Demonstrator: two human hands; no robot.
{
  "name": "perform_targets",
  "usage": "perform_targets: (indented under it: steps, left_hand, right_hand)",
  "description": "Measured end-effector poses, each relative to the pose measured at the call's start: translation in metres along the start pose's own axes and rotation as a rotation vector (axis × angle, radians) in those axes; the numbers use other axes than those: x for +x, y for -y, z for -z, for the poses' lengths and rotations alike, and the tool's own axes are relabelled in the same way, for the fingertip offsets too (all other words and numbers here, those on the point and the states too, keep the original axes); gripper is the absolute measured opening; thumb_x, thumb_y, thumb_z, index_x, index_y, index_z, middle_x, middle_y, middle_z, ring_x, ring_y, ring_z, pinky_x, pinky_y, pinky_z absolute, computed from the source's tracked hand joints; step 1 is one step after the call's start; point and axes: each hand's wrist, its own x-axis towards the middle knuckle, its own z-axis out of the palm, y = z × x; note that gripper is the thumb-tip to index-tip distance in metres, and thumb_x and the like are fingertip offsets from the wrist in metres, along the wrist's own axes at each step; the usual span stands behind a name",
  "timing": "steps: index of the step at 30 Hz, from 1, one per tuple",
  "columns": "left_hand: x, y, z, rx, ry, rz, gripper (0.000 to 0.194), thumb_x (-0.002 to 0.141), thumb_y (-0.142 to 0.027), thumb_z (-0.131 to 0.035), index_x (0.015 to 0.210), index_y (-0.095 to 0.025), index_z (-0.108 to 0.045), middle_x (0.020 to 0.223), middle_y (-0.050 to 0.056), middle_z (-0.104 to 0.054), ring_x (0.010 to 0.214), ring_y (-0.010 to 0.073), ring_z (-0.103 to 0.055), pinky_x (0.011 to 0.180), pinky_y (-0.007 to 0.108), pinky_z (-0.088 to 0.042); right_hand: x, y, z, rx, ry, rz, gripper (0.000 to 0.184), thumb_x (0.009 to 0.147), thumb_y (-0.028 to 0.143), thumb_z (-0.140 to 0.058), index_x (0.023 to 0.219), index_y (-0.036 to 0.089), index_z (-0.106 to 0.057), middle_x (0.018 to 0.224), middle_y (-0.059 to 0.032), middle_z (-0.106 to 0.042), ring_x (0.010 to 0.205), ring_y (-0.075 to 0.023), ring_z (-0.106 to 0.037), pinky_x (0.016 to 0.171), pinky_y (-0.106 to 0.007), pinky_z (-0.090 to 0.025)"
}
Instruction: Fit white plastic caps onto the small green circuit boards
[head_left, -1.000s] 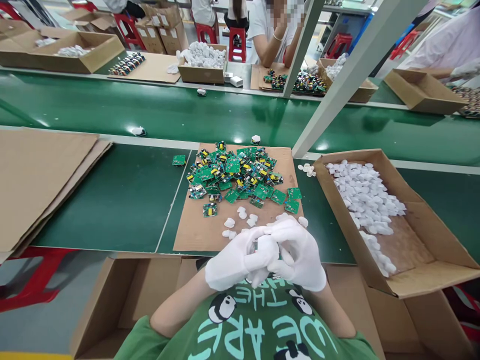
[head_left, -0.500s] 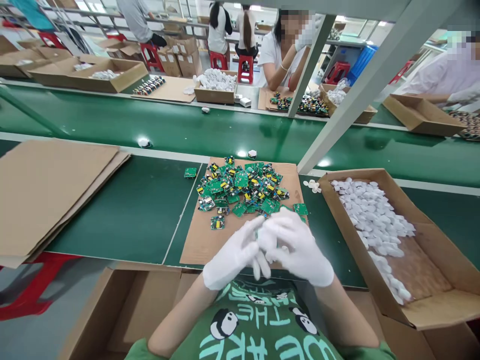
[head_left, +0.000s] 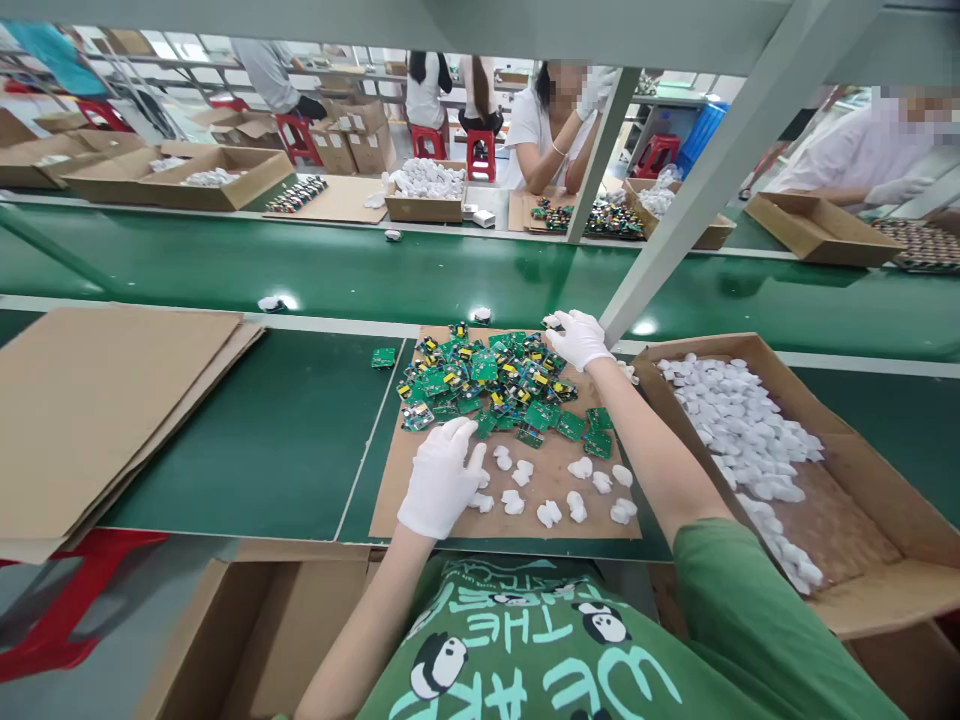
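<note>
Both my hands wear white gloves. My right hand [head_left: 576, 338] is stretched out to the far edge of the brown cardboard sheet [head_left: 420, 490], its fingers closed on a small white plastic piece [head_left: 551, 322] near the conveyor belt. My left hand [head_left: 442, 475] lies near the front of the sheet, fingers extended, next to several loose white plastic shells [head_left: 574, 500]. A heap of small green circuit boards [head_left: 487, 380] covers the far half of the sheet, between my two hands.
A cardboard box of white plastic shells [head_left: 739, 430] stands at my right. Flat cardboard sheets [head_left: 105, 390] lie at left. The green conveyor belt [head_left: 315, 270] carries small white parts. A slanted metal post [head_left: 675, 200] rises by my right hand. An open carton [head_left: 247, 640] sits below the bench. Other people work across the belt.
My hands were joined together in front of my chest; now they have parted. The right hand has reached forward to the sheet's far edge, and the left has dropped onto the sheet.
</note>
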Motion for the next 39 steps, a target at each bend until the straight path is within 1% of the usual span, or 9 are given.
perform_targets:
  steps: [3,5,7,10,14,20,25,34,39]
  left_hand:
    - [0.012,-0.014,-0.008,0.076,0.060,0.039,0.034,0.093,-0.027,-0.051,0.124,-0.015,-0.060,0.138,0.016,-0.058,0.122,0.0320,-0.057,0.101,0.042,-0.046]
    - [0.019,-0.022,-0.010,0.120,0.105,0.071,0.030,0.093,-0.028,-0.050,0.116,-0.013,-0.062,0.131,0.018,-0.060,0.116,0.0335,-0.059,0.095,0.043,-0.048]
    - [0.024,-0.028,-0.009,0.156,0.148,0.104,0.025,0.093,-0.028,-0.050,0.108,-0.013,-0.063,0.117,0.017,-0.065,0.107,0.0323,-0.063,0.088,0.041,-0.049]
    - [0.030,-0.035,-0.007,0.203,0.190,0.156,0.024,0.092,-0.030,-0.052,0.104,-0.012,-0.062,0.103,0.017,-0.067,0.098,0.0312,-0.066,0.082,0.038,-0.050]
    - [0.034,-0.041,-0.006,0.235,0.210,0.191,0.027,0.091,-0.032,-0.055,0.106,-0.011,-0.061,0.102,0.018,-0.067,0.098,0.0321,-0.066,0.080,0.038,-0.050]
    - [0.031,-0.041,0.008,0.177,0.176,0.233,0.031,0.089,-0.035,-0.058,0.112,-0.015,-0.060,0.106,0.015,-0.071,0.101,0.0302,-0.068,0.080,0.037,-0.051]
    - [0.013,-0.028,0.023,-0.243,0.008,0.378,0.046,0.084,-0.043,-0.064,0.125,-0.022,-0.056,0.103,0.006,-0.073,0.089,0.0228,-0.070,0.083,0.037,-0.053]
    - [-0.017,-0.027,0.025,-0.637,-0.083,0.406,0.040,0.078,-0.038,-0.070,0.114,-0.020,-0.064,0.102,0.006,-0.071,0.088,0.0207,-0.068,0.083,0.038,-0.057]
    - [-0.026,-0.035,0.040,-1.065,-0.038,0.433,0.059,0.080,-0.035,-0.072,0.135,-0.025,-0.054,0.106,0.006,-0.066,0.078,0.0152,-0.067,0.064,0.027,-0.058]
  right_hand:
    - [-0.057,0.027,0.017,-0.009,0.050,0.058,0.032,0.099,0.034,-0.050,0.117,0.013,-0.066,0.113,-0.0082,-0.067,0.108,-0.0217,-0.063,0.098,-0.036,-0.047]
    - [-0.108,0.048,0.019,0.006,0.149,0.122,0.019,0.093,0.030,-0.058,0.104,0.020,-0.071,0.097,-0.0032,-0.072,0.090,-0.0174,-0.068,0.085,-0.029,-0.052]
    - [-0.156,0.063,0.010,0.063,0.243,0.121,0.018,0.088,0.032,-0.067,0.102,0.023,-0.072,0.096,-0.0028,-0.074,0.089,-0.0196,-0.069,0.081,-0.031,-0.053]
    - [-0.199,0.073,-0.014,0.061,0.234,0.047,0.023,0.084,0.025,-0.070,0.106,0.020,-0.070,0.100,-0.0076,-0.074,0.094,-0.0256,-0.068,0.083,-0.038,-0.052]
    - [-0.203,0.072,-0.031,0.105,0.180,0.004,0.017,0.082,0.016,-0.067,0.099,0.019,-0.070,0.097,-0.0078,-0.071,0.097,-0.0265,-0.065,0.086,-0.040,-0.052]
    - [-0.197,0.065,-0.020,0.224,0.054,-0.030,0.016,0.089,0.016,-0.059,0.102,0.017,-0.069,0.109,-0.0099,-0.065,0.099,-0.0203,-0.066,0.084,-0.033,-0.056]
    - [-0.202,0.063,-0.024,0.102,0.145,0.104,0.029,0.088,0.017,-0.061,0.115,0.021,-0.070,0.141,-0.0116,-0.055,0.119,-0.0259,-0.061,0.097,-0.040,-0.053]
    - [-0.200,0.062,-0.029,-0.218,0.171,0.273,0.037,0.088,0.018,-0.061,0.125,0.019,-0.066,0.147,-0.0208,-0.049,0.116,-0.0387,-0.060,0.086,-0.053,-0.056]
    - [-0.207,0.067,-0.018,0.269,0.021,0.136,0.028,0.090,0.017,-0.059,0.117,0.018,-0.065,0.139,-0.0155,-0.058,0.126,-0.0341,-0.056,0.102,-0.057,-0.050]
